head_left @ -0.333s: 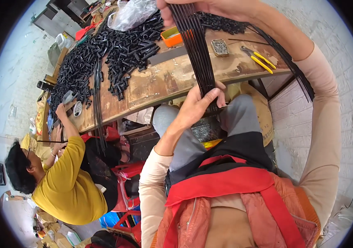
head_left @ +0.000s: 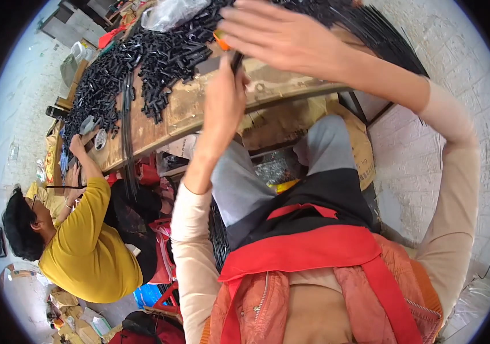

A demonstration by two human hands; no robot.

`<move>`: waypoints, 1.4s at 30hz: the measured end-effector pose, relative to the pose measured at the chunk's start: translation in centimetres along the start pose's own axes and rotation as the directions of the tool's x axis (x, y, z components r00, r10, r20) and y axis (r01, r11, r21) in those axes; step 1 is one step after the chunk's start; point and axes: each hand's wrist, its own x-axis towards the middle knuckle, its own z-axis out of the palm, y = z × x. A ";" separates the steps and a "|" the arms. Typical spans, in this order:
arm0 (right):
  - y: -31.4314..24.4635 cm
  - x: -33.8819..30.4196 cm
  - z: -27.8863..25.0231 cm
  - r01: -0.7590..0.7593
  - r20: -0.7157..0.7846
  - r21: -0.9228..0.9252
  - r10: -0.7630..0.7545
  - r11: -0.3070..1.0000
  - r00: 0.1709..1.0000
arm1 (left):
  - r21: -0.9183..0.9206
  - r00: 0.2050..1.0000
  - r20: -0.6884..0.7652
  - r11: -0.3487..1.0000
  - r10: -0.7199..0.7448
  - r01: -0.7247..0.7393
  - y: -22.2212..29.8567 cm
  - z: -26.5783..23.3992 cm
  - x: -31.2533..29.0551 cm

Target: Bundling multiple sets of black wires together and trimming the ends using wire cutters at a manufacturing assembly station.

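My left hand (head_left: 224, 100) is raised over the table edge, its fingers closed around a bundle of thin black rods (head_left: 236, 61). Only a short stretch of the bundle shows above the fist; its far part is hidden behind my other hand. My right hand (head_left: 282, 39) hovers just beside the top of the bundle, palm flat and fingers stretched out, smeared by motion. Whether it touches the rods I cannot tell. A small orange container (head_left: 221, 40) peeks out between the two hands.
Heaps of short black tubes (head_left: 167, 49) cover the wooden table (head_left: 179, 117). More black rods (head_left: 380, 37) lie at the right; others (head_left: 128, 137) overhang the front edge. A clear plastic bag (head_left: 170, 14) sits behind. At left, a co-worker in a yellow top (head_left: 87, 246) handles things.
My left hand has lifted the rod bundle from above my lap up and left over the table. The right hand has let go of the bundle's upper end and flattened out.
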 end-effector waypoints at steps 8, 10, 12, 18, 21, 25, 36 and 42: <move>0.7 1.1 0.7 -0.354 0.876 0.436 0.299 -0.827 0.379 | 0.622 0.794 -0.180 0.692 0.581 -0.365 4.3 0.5 -1.9; -3.3 0.1 1.0 -0.043 0.777 0.560 0.506 -0.828 0.375 | 0.212 0.948 0.010 0.926 0.317 -0.312 0.6 3.5 -4.1; -7.8 -0.5 1.5 -0.001 0.809 0.516 0.487 -0.857 0.328 | -0.339 0.926 0.376 0.934 0.024 0.113 -2.4 6.5 -5.8; -20.3 -3.9 2.8 -0.099 0.846 0.517 0.490 -0.850 0.209 | -0.432 0.701 0.712 0.758 -0.047 0.489 -10.1 11.8 -12.5; -23.6 -4.4 1.5 -0.042 0.912 0.383 0.370 -0.923 0.180 | -0.361 0.666 0.744 0.810 -0.047 0.461 -10.8 11.9 -16.4; -28.4 -5.5 0.1 -0.042 0.962 0.238 0.229 -0.970 0.152 | -0.168 0.392 0.892 0.642 -0.223 0.748 -10.6 11.8 -21.4; -24.6 -6.3 1.1 -0.045 0.925 0.268 0.244 -0.962 0.290 | -0.198 0.689 0.677 0.838 -0.258 0.509 -8.1 5.5 -17.6; -24.0 -4.9 4.6 -0.043 0.907 0.405 0.395 -0.913 0.149 | -0.336 0.900 0.279 0.844 -0.334 0.417 -8.3 1.0 -8.6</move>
